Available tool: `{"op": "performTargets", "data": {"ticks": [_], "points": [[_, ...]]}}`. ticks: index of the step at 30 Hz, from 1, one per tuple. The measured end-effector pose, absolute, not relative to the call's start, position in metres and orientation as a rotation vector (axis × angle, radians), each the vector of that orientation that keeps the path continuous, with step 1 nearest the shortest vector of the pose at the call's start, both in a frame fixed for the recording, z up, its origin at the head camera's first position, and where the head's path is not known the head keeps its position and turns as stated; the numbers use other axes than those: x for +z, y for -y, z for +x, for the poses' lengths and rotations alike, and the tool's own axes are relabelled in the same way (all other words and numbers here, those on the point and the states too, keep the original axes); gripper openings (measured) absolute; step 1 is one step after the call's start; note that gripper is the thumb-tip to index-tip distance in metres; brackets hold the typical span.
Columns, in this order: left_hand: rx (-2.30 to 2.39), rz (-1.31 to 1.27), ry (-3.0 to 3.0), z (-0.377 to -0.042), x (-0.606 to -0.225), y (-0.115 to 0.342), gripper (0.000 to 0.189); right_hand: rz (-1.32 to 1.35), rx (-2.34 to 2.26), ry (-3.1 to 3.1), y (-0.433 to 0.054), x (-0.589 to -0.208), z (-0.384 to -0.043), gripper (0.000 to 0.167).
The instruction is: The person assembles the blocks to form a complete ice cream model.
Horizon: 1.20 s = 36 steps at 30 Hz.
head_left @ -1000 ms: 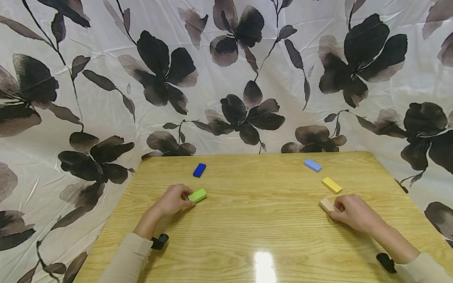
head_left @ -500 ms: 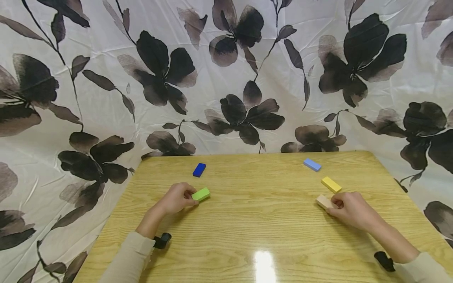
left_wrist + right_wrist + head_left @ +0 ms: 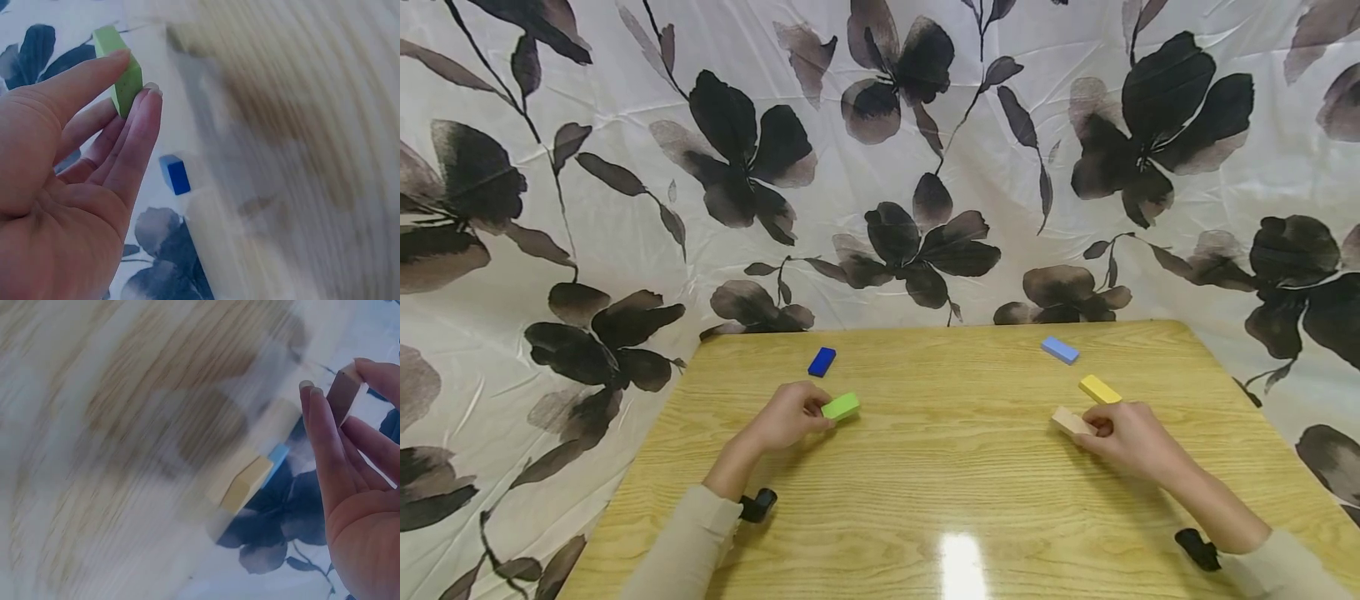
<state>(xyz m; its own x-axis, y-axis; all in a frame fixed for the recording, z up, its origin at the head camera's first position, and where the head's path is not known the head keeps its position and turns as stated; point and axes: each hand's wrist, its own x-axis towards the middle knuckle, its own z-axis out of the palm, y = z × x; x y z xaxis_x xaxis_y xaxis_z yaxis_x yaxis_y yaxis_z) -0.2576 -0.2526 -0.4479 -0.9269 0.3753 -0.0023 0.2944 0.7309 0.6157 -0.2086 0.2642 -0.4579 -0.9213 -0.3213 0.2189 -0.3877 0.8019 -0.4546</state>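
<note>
A light green block is pinched between the thumb and fingers of my left hand, over the left half of the table. The left wrist view shows that green block between thumb and fingertips. My right hand pinches a pale wooden block by its right end, on the table's right side. In the right wrist view the pale block sits between thumb and fingertips. Just behind the right hand lies a yellow block, partly covered by the hand. A dark blue block rests behind the left hand.
A light blue block lies near the back right of the wooden table. Behind the table hangs a white cloth with dark flowers. The two hands are well apart.
My left hand has carried the green block to the right. My right hand has brought the pale block leftward and slightly back. The dark blue, yellow and light blue blocks stay in place.
</note>
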Motion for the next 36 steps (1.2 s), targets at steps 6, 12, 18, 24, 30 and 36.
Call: {"op": "performTargets", "data": {"ticks": [6,12,18,24,30,36], "points": [[0.980,0.614,-2.789,-0.260,-0.444,0.241,0.031,0.585,0.813,2.850,-0.252,-0.461,-0.212,0.015],[0.992,0.658,-2.789,-0.260,-0.444,0.234,0.032,0.587,0.883,2.863,-0.240,-0.462,-0.213,0.016],[0.995,0.645,-2.778,-0.261,-0.443,0.224,0.029,0.617,0.898,2.868,-0.230,-0.461,-0.215,0.017],[0.995,0.667,-2.770,-0.263,-0.443,0.212,0.029,0.618,0.929,2.879,-0.219,-0.460,-0.219,0.015],[0.982,0.652,-2.763,-0.266,-0.442,0.201,0.030,0.642,0.907,2.871,-0.211,-0.461,-0.221,0.012],[0.992,0.669,-2.731,-0.271,-0.442,0.188,0.031,0.653,0.904,2.878,-0.204,-0.459,-0.223,0.014]]}}
